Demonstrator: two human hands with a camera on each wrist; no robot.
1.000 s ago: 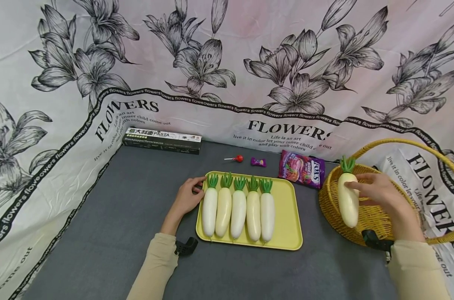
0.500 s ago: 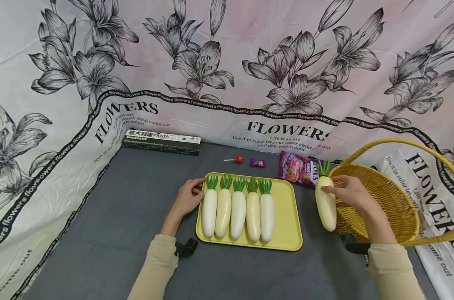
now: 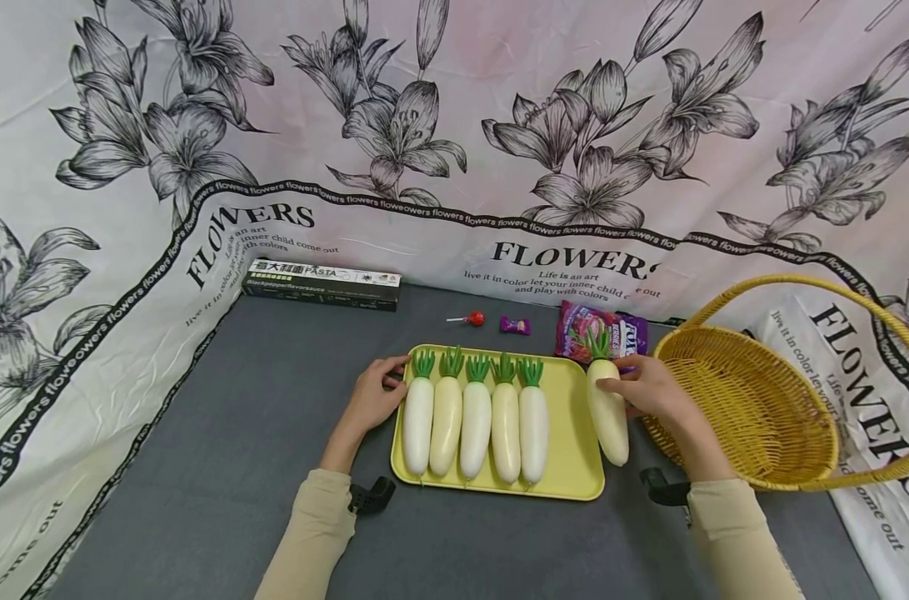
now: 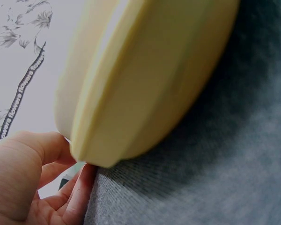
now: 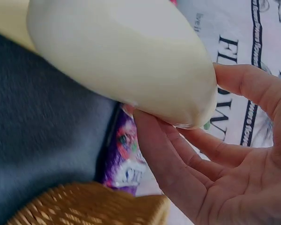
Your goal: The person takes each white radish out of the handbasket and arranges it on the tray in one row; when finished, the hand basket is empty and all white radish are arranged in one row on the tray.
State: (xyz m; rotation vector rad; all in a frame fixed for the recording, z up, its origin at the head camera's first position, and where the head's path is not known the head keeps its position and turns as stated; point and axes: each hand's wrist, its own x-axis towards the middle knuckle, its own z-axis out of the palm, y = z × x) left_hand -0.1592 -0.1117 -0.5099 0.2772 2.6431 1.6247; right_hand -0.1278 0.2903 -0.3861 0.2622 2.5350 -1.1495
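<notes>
My right hand (image 3: pixel 652 388) pinches a white radish (image 3: pixel 608 421) with a green leafy top between thumb and fingers, and it hangs upright over the right rim of a yellow tray (image 3: pixel 570 450). In the right wrist view, the held radish (image 5: pixel 126 56) fills the upper part, with my thumb and fingers round its upper end. Several more white radishes (image 3: pixel 475 429) lie side by side in the tray, leaves toward the back. At the tray's back left corner my left hand (image 3: pixel 377 393) grips the rim; the left wrist view shows thumb and fingertips at the tray's edge (image 4: pixel 103 140).
A wicker basket (image 3: pixel 754 400) with a tall handle stands right of the tray. Behind the tray are a purple candy bag (image 3: pixel 574 329), a small purple wrapped candy (image 3: pixel 515 325) and a red lollipop (image 3: pixel 475 318). A pasta box (image 3: pixel 322 285) lies at the back left.
My right hand has carried the radish leftward from over the basket to the tray's right rim. The left hand has stayed at the tray's corner.
</notes>
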